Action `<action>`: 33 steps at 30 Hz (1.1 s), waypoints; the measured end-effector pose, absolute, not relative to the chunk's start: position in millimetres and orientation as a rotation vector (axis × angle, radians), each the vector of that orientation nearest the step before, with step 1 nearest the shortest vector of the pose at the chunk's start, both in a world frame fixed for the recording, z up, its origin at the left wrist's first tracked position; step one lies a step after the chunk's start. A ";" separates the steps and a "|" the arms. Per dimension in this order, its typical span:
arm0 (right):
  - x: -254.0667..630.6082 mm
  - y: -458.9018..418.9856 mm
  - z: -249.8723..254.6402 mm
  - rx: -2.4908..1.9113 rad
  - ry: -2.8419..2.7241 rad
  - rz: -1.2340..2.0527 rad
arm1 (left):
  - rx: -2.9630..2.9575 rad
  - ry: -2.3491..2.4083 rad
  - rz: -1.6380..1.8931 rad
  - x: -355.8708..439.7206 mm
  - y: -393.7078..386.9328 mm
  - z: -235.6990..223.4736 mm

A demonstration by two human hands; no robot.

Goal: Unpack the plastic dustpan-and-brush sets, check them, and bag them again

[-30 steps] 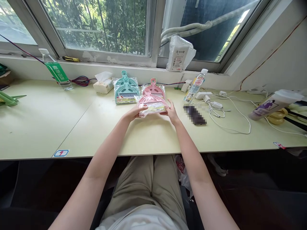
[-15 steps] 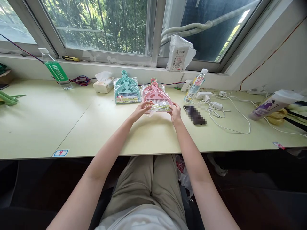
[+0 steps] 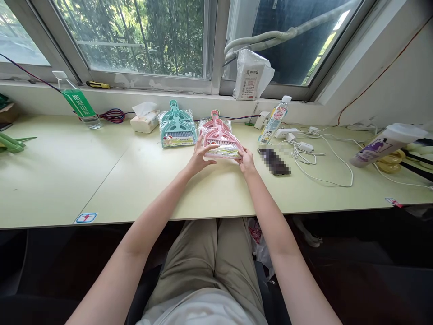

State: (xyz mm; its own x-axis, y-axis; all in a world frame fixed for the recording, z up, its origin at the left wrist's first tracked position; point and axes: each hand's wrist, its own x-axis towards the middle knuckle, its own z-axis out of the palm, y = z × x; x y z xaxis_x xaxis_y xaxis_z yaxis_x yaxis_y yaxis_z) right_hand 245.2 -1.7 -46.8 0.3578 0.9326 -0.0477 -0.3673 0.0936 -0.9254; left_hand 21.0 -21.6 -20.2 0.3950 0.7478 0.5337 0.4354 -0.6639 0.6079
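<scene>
A pink dustpan and brush set in clear wrapping lies in front of me on the desk, partly over another pink one behind it. Thumb and fingers of my right hand pinch its lower right corner. My left hand is at its left edge, fingers spread and thumb apart; whether the fingertips touch the wrapping I cannot tell. Just left of the pink sets, wrapped teal dustpan and brush sets overlap in the same way.
A tissue pack and a green-labelled bottle stand further left. On the right are another bottle, a phone, white cables and a tilted cup. The desk ends in front of my lap.
My left hand has moved from the front of the pink set to its left edge, and its fingers have spread. My right hand keeps its hold on the corner.
</scene>
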 end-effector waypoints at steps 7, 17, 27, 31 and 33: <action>245.1 -1.2 -50.1 -1.142 -0.558 1.139 | 2.210 0.890 1.037 16.1 -12.8 -24.9; 244.0 -2.5 -48.8 -1.199 -0.658 1.187 | 1.758 1.028 1.172 23.9 -12.5 -32.6; 247.6 -18.5 -40.2 -1.088 -1.123 1.279 | 1.448 0.917 1.178 23.9 2.0 -46.4; 251.2 -10.9 -48.0 -1.226 -1.203 1.208 | 1.434 0.965 1.181 21.1 3.2 -44.2; 250.7 -8.9 -50.6 -1.258 -1.204 1.159 | 1.437 0.985 1.175 21.0 2.1 -42.4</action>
